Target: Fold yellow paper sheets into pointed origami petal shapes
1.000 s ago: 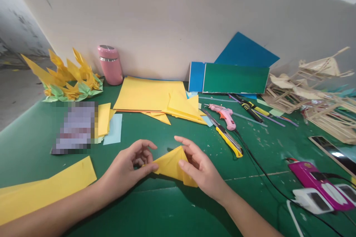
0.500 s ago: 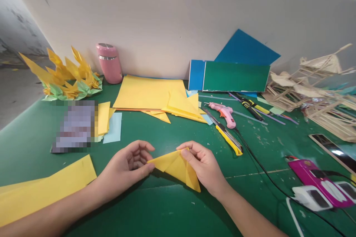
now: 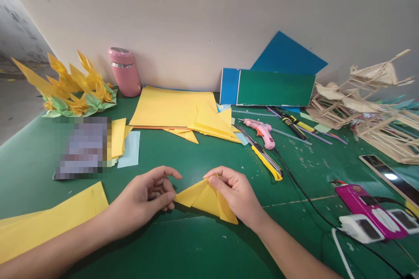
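A folded piece of yellow paper point(image 3: 203, 200) with several creased flaps is held just above the green tabletop. My right hand point(image 3: 236, 194) pinches its upper right corner, thumb in front and fingers behind. At the narrow left tip, my left hand point(image 3: 157, 194) has its thumb and curled fingers closed on the point, while the index finger stretches out above it. On the left, by my left forearm, lies a larger yellow sheet point(image 3: 73, 209).
Yellow sheets point(image 3: 170, 104) are stacked at the back. A pink glue gun point(image 3: 262, 133), its cord and a yellow utility knife point(image 3: 266, 161) lie on the right. Beyond them are a magenta power strip point(image 3: 366, 209), a phone point(image 3: 393, 178) and wooden stick models point(image 3: 386, 117). A pink flask point(image 3: 125, 72) stands back left.
The left thumb and lower fingers have drawn closer together at the paper's left tip. The right hand keeps its pinch on the corner. The whole view has shifted slightly.
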Available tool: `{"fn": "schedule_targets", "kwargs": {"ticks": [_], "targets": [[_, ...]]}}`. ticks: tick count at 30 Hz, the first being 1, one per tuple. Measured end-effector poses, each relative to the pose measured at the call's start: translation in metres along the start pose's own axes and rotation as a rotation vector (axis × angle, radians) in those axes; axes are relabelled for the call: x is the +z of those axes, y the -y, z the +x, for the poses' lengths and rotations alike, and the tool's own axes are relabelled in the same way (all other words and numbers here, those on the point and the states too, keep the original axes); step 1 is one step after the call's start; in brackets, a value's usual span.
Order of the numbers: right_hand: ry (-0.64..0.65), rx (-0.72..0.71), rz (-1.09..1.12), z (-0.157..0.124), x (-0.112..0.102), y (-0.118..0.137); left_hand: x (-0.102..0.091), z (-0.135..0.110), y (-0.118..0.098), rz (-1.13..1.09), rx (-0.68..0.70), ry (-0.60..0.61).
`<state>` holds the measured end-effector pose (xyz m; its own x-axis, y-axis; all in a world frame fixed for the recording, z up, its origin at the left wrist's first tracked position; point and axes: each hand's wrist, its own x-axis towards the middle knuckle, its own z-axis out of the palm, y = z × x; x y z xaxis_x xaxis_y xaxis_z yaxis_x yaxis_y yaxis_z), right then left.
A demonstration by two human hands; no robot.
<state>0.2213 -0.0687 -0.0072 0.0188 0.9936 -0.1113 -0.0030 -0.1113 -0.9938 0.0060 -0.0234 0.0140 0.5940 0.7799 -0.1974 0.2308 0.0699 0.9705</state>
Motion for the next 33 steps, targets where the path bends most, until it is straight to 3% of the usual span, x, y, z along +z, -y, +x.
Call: {"fn": "schedule_targets", "kwargs": {"ticks": [5, 10, 16, 19, 22, 24, 26, 29, 33], "targets": [[0.084, -0.049, -0.052, -0.003, 0.003, 0.001, 0.010, 0.001, 0.002, 0.211, 0.174, 0.029], [0.135, -0.063, 0.063, -0.002, 0.003, -0.002, 0.004, 0.006, 0.005, 0.414, 0.317, -0.078], [0.021, -0.123, -0.064, 0.001, 0.004, -0.008, -0.005, 0.007, 0.005, 0.545, 0.312, -0.158], [-0.028, -0.167, -0.145, 0.001, 0.004, -0.011, -0.011, 0.008, 0.002, 0.778, 0.347, -0.185], [-0.053, -0.197, -0.199, -0.001, 0.003, -0.012, -0.029, 0.012, -0.004, 1.184, 0.415, -0.387], [-0.053, -0.222, -0.238, -0.001, 0.004, -0.012, -0.044, 0.015, -0.008, 1.462, 0.350, -0.541], [-0.050, -0.242, -0.267, -0.001, 0.004, -0.010, -0.056, 0.017, -0.010, 1.626, 0.193, -0.620], [-0.040, -0.238, -0.274, -0.001, 0.005, -0.009, -0.067, 0.017, -0.012, 1.702, 0.070, -0.597], [-0.030, -0.224, -0.266, -0.002, 0.005, -0.009, -0.074, 0.019, -0.007, 1.659, 0.108, -0.546]]}}
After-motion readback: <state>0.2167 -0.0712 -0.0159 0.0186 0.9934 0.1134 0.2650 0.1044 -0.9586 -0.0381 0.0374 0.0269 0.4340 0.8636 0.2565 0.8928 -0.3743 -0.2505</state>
